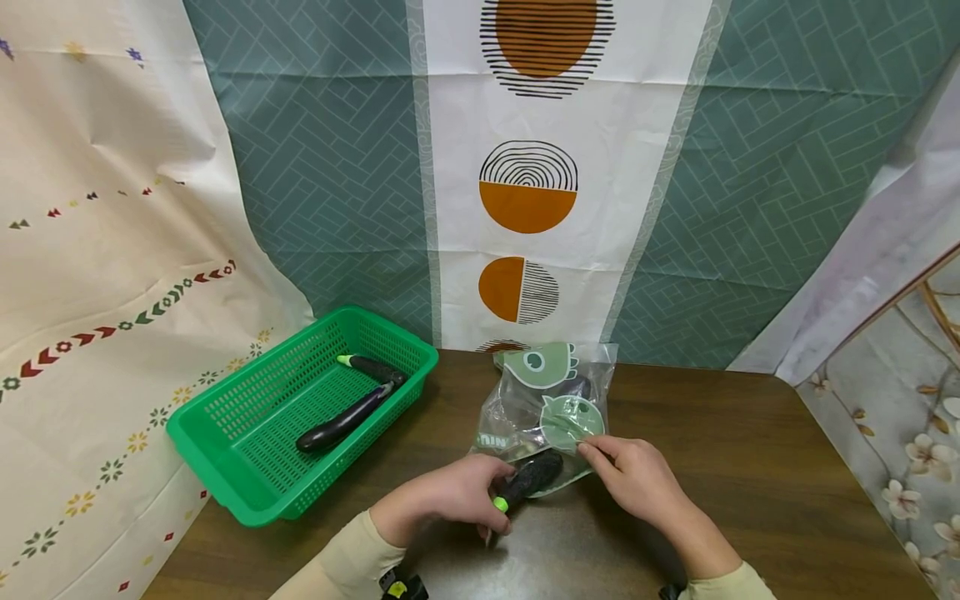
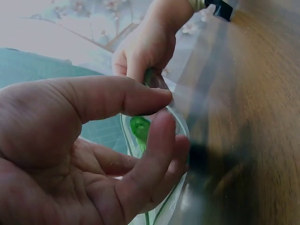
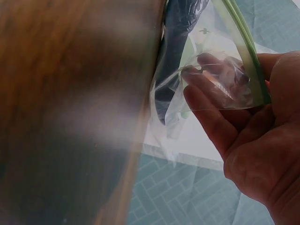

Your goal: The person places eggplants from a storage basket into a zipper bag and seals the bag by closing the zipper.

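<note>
A clear zip bag (image 1: 495, 412) with green cartoon prints lies on the table, a dark eggplant showing through it. In its mouth is another eggplant (image 1: 538, 473), its bright green stem end (image 2: 139, 127) towards me. My left hand (image 1: 468, 493) is at that stem end, fingers loosely bent, thumb and forefinger either side of it in the head view. In the left wrist view the stem shows beyond the fingertips, not pinched. My right hand (image 1: 633, 475) pinches the bag's right edge by its green zip strip (image 3: 253, 70), some fingers behind the clear plastic.
A green plastic basket (image 1: 187, 425) stands at the left of the brown table (image 1: 750, 467), with two eggplants (image 1: 348, 421) inside. Patterned cloths (image 1: 330, 167) hang behind and at both sides, close to the table's back edge.
</note>
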A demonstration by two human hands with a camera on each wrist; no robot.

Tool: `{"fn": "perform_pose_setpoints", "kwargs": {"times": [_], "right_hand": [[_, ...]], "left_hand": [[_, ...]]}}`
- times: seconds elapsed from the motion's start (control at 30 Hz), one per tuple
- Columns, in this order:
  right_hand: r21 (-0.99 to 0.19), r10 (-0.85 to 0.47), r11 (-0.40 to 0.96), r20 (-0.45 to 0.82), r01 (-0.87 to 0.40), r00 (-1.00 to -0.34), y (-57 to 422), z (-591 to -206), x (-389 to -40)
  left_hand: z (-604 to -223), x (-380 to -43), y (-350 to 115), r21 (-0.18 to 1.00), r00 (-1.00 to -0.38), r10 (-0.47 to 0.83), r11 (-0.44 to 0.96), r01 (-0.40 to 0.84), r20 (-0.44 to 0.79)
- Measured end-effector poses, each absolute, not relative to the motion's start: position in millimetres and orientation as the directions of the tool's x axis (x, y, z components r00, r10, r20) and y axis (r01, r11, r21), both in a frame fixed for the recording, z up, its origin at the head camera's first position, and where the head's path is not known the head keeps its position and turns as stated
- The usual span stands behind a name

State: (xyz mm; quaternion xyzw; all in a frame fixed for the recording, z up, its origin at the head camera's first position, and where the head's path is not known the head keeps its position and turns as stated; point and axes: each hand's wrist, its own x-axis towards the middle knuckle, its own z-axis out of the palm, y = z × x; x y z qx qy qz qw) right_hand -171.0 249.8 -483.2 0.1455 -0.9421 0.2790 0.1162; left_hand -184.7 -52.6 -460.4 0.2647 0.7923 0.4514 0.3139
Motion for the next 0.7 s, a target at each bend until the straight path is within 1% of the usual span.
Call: {"fn": "perform_pose_setpoints", "kwargs": {"times": [0.1, 0.2, 0.27, 0.33, 0.4, 0.47, 0.7], "right_hand": [[-0.498, -0.206, 0.802, 0.287, -0.330, -0.935, 250, -483, -171], [-0.502, -0.206, 0.801, 0.279, -0.326, -0.938, 251, -482, -171], [-0.504, -0.206, 0.801, 0.276, -0.324, -0.939, 251, -482, -171], [-0.508, -0.206, 0.800, 0.270, -0.321, -0.940, 251, -482, -171], [-0.509, -0.206, 0.799, 0.266, -0.318, -0.942, 251, -481, -171], [-0.508, -0.205, 0.801, 0.264, -0.317, -0.942, 251, -481, -171], [-0.504, -0.212, 0.800, 0.269, -0.325, -0.939, 252, -482, -171]], "left_hand": [[-459, -186, -54, 0.910, -0.623, 0.733, 0.407, 0.083, -0.271], [-459, -187, -56, 0.922, -0.612, 0.737, 0.385, 0.031, -0.287], [-460, -187, -57, 0.926, -0.622, 0.722, 0.378, -0.011, -0.302], [-462, -186, -57, 0.926, -0.646, 0.696, 0.375, -0.046, -0.314], [-464, -186, -57, 0.925, -0.670, 0.669, 0.375, -0.070, -0.321], [-466, -186, -56, 0.927, -0.682, 0.657, 0.365, -0.086, -0.322], [-470, -189, -56, 0.931, -0.678, 0.654, 0.342, -0.130, -0.335]]}}
